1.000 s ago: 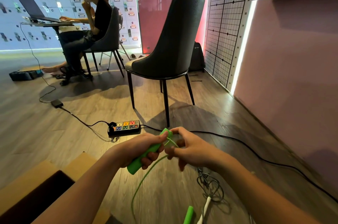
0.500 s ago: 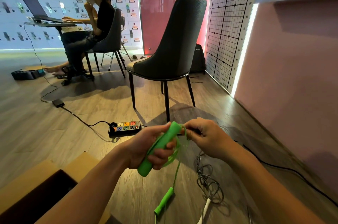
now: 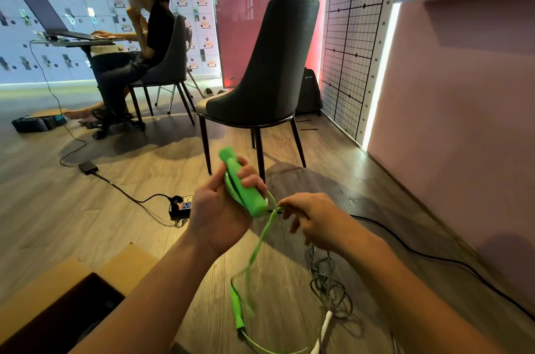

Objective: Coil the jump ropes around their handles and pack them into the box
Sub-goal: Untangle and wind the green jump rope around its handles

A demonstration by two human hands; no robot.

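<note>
Two hands coil a green jump rope.
The left hand (image 3: 220,217) has its fingers curled tight round the green handle (image 3: 241,180), which tilts with its top toward 11 o'clock and has rope turns lying along it. At 3 o'clock of it, the right hand (image 3: 312,217) pinches the green rope (image 3: 260,240) just beside the handle's lower end. The rope hangs, blurred, toward 6 o'clock to the second green handle (image 3: 237,310). The open cardboard box (image 3: 43,295) sits at 8 o'clock, and a grey rope (image 3: 327,287) at 5 o'clock.
</note>
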